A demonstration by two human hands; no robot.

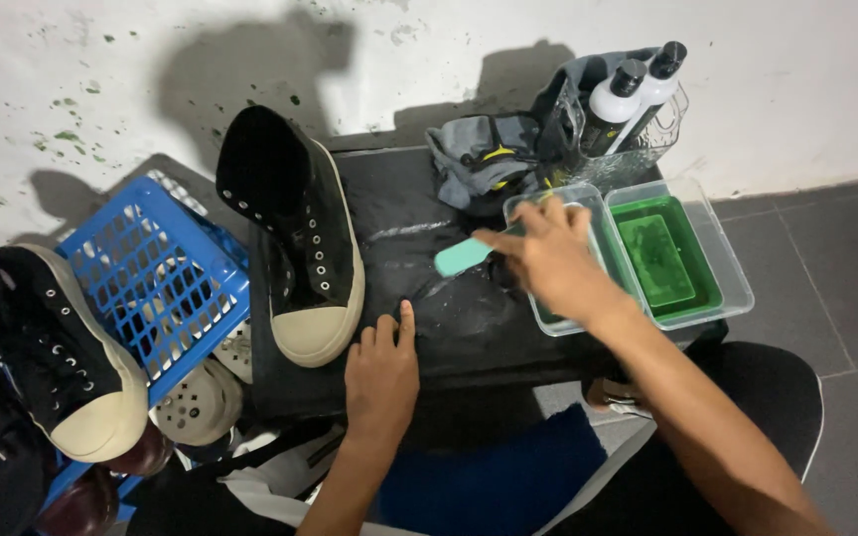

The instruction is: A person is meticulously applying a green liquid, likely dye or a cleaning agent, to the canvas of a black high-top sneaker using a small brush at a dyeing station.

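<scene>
on the black table, the left hand lies flat near the front edge, fingers loose, grasping nothing; just beside it stands a black high-top shoe with a cream toe; the right hand is clenched round a teal-handled brush, over a clear tub; a second tub of green water sits alongside; behind, two bottles, a grey cloth; a blue basket far left.

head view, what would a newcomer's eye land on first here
The black high-top shoe standing on the dark table draws the eye first, left of centre. Next comes the right hand holding a teal brush beside two clear tubs of green liquid, right of centre.
</scene>
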